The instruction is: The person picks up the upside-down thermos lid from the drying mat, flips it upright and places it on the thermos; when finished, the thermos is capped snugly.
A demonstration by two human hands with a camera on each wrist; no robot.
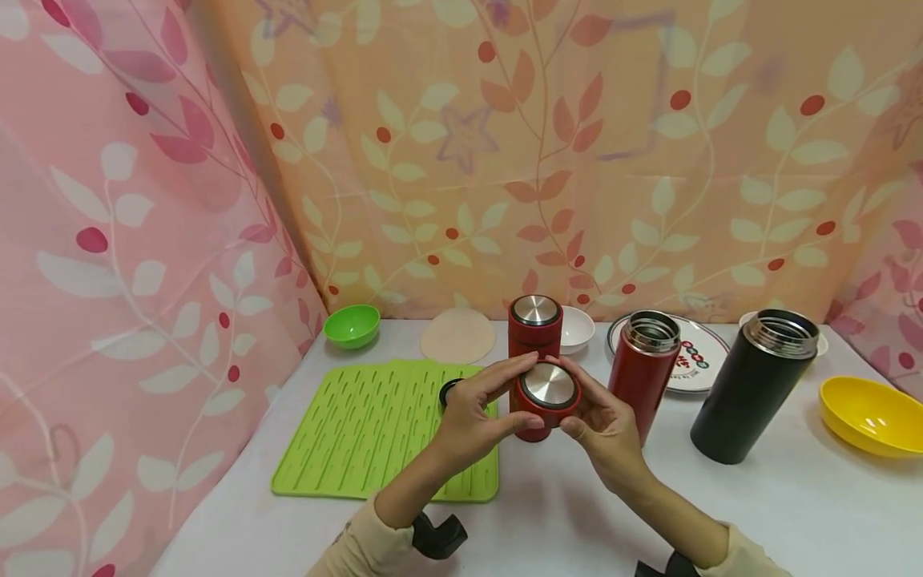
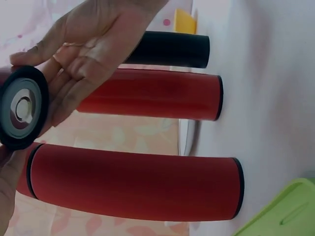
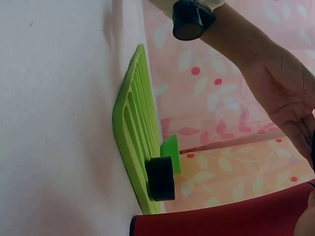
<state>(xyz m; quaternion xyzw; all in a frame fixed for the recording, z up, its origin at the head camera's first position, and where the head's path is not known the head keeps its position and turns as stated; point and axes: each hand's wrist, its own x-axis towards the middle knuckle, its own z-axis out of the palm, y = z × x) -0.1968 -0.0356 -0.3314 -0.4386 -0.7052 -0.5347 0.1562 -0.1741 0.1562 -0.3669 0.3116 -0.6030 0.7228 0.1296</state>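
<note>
Both hands meet over the middle of the white table [image 1: 591,521], sharing one red lid [image 1: 549,392] with a steel top. The left hand [image 1: 472,417] curls its fingers and thumb round the lid's left side, and the right hand [image 1: 607,429] grasps the right side the same way — the lid sits just above a red flask [image 1: 533,433] that stands on the table between the wrists. The left wrist view shows the lid's underside [image 2: 20,107], a black ring round a pale centre, held at the fingertips. Behind it stands a second red flask [image 1: 535,324] with its lid on, and to the right an open red flask [image 1: 644,370] and an open black flask [image 1: 753,387], both upright. A green ribbed mat [image 1: 375,433] lies toward the left edge of the table, with a small black cap [image 3: 161,178] resting on its right part, close to the left hand. Along the back edge are a green bowl [image 1: 352,325], a round beige disc [image 1: 457,336], a white bowl [image 1: 580,327] and a patterned plate [image 1: 699,353] — a yellow bowl [image 1: 868,414] sits at the right edge.
</note>
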